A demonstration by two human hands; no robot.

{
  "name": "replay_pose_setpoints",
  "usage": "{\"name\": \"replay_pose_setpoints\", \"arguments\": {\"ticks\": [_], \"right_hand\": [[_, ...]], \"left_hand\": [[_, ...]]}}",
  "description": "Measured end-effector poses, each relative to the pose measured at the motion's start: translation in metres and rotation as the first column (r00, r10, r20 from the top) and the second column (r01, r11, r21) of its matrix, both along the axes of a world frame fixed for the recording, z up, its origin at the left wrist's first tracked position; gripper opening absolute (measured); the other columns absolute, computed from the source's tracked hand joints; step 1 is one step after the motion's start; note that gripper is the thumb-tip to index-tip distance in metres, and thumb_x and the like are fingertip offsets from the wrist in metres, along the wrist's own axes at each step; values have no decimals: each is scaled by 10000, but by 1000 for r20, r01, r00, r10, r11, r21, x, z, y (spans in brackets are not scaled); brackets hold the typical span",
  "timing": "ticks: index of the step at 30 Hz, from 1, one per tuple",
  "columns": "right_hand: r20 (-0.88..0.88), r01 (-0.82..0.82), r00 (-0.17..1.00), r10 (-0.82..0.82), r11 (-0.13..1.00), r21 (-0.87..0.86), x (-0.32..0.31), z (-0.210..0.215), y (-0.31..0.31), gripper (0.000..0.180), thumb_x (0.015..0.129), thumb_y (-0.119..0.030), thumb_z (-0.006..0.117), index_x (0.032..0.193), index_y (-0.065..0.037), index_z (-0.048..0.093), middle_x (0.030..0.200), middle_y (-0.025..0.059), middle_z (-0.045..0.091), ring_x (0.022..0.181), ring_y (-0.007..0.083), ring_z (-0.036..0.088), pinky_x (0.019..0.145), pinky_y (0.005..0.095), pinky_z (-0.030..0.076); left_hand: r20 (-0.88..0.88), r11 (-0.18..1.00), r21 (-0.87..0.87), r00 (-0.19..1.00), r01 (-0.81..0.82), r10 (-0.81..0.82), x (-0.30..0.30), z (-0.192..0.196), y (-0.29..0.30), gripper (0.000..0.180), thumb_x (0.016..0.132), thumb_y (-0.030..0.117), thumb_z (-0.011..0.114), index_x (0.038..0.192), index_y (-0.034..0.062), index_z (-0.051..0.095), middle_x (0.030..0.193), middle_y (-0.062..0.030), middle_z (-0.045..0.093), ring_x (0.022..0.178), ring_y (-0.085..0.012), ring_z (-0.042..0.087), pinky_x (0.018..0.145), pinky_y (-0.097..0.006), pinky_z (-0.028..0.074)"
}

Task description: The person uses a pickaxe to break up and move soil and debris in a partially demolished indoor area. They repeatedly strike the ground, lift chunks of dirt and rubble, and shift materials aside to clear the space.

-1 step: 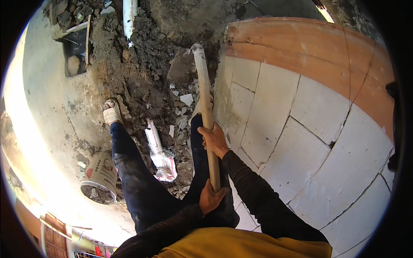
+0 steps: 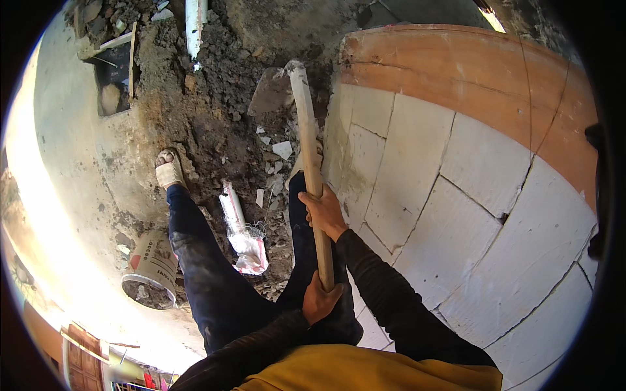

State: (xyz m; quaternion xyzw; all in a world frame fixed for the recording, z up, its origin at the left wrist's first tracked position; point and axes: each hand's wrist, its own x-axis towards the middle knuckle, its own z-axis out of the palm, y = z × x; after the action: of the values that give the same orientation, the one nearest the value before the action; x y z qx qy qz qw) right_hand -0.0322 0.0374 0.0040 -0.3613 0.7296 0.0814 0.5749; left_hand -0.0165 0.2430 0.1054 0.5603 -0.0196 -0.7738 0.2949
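Broken white floor tiles (image 2: 456, 195) border loose brown dirt (image 2: 215, 111). Right hand (image 2: 324, 212) and left hand (image 2: 321, 300) clamp fingers around the long pale wooden handle (image 2: 306, 130), its metal blade (image 2: 270, 91) ahead in soil; keeping feet clear seems wise.

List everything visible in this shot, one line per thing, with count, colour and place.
wooden handle: one, pale wood, upright at centre, both hands on it
tool blade: one, grey, at the handle's far end in the dirt
dirt and rubble: one patch, brown-grey, upper centre
white pipe: one, white, top centre
plastic bag: one, white and pink, between the legs
bucket: one, white with red, lower left, lying tilted
tiled floor: white cracked tiles, right
orange band: one, orange, upper right beside the tiles
sandalled foot: one, pale sandal, left of the rubble
left hand: one, low on the handle
right hand: one, higher on the handle
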Motion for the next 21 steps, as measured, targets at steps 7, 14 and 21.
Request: {"name": "replay_pose_setpoints", "arguments": {"ticks": [7, 14, 21], "right_hand": [[-107, -342, 939, 327, 923, -176, -20, -23, -169, 485, 926, -308, 741, 1191, 46, 541, 818, 115, 638, 573, 195, 640, 494, 368, 539], [-319, -464, 842, 436, 886, -16, -61, -36, -172, 502, 911, -258, 700, 1198, 114, 520, 891, 210, 689, 650, 272, 713, 558, 409, 573], [-284, -342, 907, 311, 938, -65, -70, -51, -65, 497, 919, -207, 682, 1214, 145, 494, 882, 274, 692, 627, 303, 717, 595, 415, 595]], "left_hand": [[-170, 959, -244, 980, -145, 104, -57, -61, -153, 613, 942, 308, 759, 1280, -90, 438, 787, -150, 657, 600, -199, 645, 540, -373, 529], [-369, 945, -53, 886, -321, 280, -103, -53, -172, 519, 953, 209, 732, 1281, -39, 416, 853, -105, 616, 630, -173, 637, 523, -328, 535], [-364, 986, 114, 918, -121, 154, -55, -36, -60, 430, 920, 178, 730, 1227, -12, 496, 788, -76, 602, 596, -155, 623, 531, -325, 525]]}}
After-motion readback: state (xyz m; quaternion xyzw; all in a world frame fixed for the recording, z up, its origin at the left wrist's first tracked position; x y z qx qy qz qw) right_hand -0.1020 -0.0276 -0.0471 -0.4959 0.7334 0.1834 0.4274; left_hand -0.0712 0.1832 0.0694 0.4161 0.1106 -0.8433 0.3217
